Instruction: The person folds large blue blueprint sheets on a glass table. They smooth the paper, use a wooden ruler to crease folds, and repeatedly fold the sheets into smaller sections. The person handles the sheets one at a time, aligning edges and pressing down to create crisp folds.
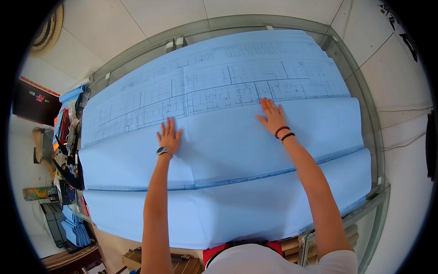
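Note:
Large blue drawing sheets (228,137) lie across the glass table, overlapping in broad strips or folds. Thin floor-plan lines cover the far part; the nearer strips show mostly plain blue. My left hand (169,137) rests with spread fingers just left of the centre crease, its fingertips near the printed edge. Farther right, my right hand (273,118) is spread on the paper in the same way, fingertips reaching the drawn lines. Something orange (264,103), like a finger cover, is on one of its fingers. Neither hand grips anything.
The glass table's frame (376,137) borders the paper. Along its left end crowd a blue paper roll (73,93), tools and bags. Folded blue papers (75,230) sit at lower left. Below the near right edge lie cardboard-coloured rolls (292,249). A cable (406,109) hangs at right.

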A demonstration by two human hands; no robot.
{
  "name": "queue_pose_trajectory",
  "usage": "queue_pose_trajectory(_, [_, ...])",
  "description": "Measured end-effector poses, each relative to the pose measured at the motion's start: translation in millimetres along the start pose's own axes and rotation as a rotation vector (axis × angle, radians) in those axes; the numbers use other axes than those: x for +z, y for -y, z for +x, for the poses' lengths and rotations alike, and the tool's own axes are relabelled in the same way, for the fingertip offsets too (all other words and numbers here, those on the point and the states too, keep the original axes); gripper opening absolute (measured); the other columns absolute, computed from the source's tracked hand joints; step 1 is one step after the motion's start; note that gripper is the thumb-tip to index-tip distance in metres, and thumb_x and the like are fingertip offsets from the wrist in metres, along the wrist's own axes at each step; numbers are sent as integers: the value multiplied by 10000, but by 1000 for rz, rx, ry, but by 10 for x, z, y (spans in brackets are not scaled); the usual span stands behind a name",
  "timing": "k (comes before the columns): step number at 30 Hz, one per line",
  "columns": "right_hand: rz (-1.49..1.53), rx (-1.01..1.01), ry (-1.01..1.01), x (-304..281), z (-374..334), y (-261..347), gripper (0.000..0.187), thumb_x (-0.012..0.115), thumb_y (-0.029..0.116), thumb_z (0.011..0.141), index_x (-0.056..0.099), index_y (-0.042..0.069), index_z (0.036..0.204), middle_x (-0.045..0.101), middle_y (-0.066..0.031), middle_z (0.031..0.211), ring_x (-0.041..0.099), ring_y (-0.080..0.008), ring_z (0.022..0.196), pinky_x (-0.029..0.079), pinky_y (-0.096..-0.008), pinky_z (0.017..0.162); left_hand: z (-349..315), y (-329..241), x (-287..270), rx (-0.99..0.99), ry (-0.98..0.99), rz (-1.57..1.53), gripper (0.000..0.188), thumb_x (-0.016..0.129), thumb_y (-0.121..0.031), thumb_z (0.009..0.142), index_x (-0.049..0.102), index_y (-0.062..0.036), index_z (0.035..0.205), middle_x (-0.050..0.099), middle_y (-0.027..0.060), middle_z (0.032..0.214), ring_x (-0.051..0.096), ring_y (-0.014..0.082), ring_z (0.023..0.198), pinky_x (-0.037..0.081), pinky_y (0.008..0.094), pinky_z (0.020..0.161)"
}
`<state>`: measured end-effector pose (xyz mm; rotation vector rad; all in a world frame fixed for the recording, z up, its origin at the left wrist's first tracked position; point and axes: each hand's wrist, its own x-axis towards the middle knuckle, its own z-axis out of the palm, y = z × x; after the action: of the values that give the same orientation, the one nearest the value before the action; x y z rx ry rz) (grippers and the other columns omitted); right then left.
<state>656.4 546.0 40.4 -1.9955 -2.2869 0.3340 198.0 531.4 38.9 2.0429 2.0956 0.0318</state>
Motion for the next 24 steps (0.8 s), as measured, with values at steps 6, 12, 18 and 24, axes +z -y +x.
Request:
queue_pose_trajectory(6, [-56,164,54,-258,-71,-576,947,430,746,878,148,166,1570,149,-36,1633,137,-217,1502,62,-515,1213,-457,1050,-182,-391,82,57,724,290,-644,974,89,-296,1576,40,-16,1652,28,316,1513,61,692,1129])
queue_pose_trajectory(12, [-65,17,17,-507,8,-641,850,657,595,834,357,166,1504,478,-58,1452,402,-231,1345,142,-519,1207,-1023,1812,-342,-660,182,76,847,294,-719,930,23,-247,1579,13,3,1652,43,376,1501,104,710,1114])
queue_pose_trajectory(18, [-85,-67,-83,-866,-23,-738,197,755,195,804,745,153,996,694,-32,941,561,-229,1045,273,-461,1157,-1177,2024,-437,-555,142,99,927,393,-677,930,31,-117,1573,27,162,1634,88,430,1483,126,628,1156])
queue_pose_trajectory(24, [64,-262,-368,-1166,-617,-532,37,713,84,813,715,117,796,644,-41,796,599,-215,925,338,-457,1118,-1069,1545,-762,-213,-179,54,898,556,-514,938,68,-107,1573,97,218,1615,97,454,1475,123,615,1159])
